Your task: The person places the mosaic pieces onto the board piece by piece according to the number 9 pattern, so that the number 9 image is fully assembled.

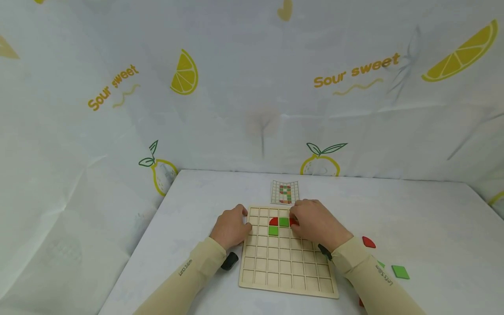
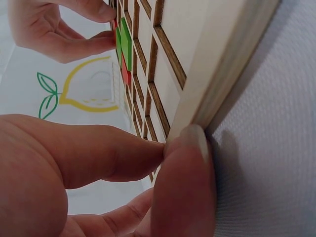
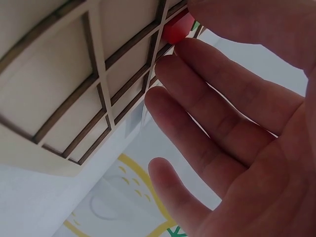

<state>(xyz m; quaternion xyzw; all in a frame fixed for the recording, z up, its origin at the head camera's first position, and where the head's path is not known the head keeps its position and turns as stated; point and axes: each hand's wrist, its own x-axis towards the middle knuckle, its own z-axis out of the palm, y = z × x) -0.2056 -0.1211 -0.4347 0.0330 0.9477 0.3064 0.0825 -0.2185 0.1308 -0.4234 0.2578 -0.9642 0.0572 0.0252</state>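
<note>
Pale wooden board (image 1: 285, 267), square-gridded, edge pinched by left hand (image 1: 231, 227).

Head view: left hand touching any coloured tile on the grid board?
No, the left hand is at the grid board's left edge, with a visible gap between it and the coloured tiles.

Your matching beige sleeves (image 1: 179, 286)
Both run long to your wrists, with small dark lettering (image 1: 185, 267) along each forearm and a black device (image 1: 230, 261) by each wrist.
</note>
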